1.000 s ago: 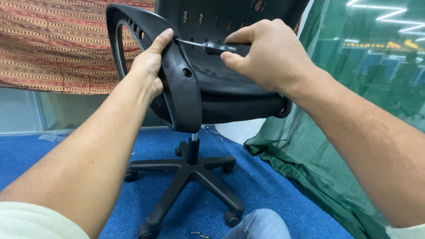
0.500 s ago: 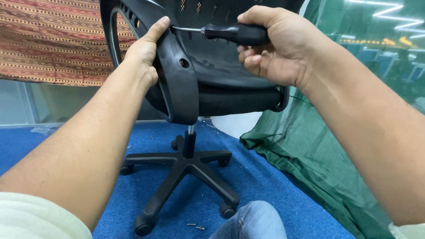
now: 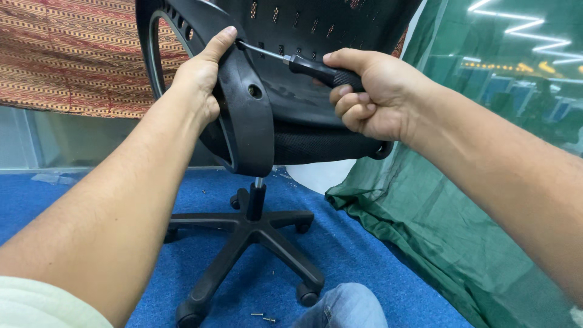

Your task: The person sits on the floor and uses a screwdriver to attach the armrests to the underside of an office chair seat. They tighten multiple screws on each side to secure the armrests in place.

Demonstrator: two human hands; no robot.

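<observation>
My left hand (image 3: 197, 82) clenches the chair's armrest (image 3: 246, 115) while my right hand (image 3: 370, 94) grasps the screwdriver (image 3: 303, 64), tip at the armrest's top; two screws (image 3: 263, 316) lie loose below it, unfitted.

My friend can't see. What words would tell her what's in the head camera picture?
A right hand drives a black-handled screwdriver into the curved black plastic armrest of a black mesh office chair, while the left hand grips that armrest. Two small loose screws lie on the blue carpet, beside a green cloth.
</observation>
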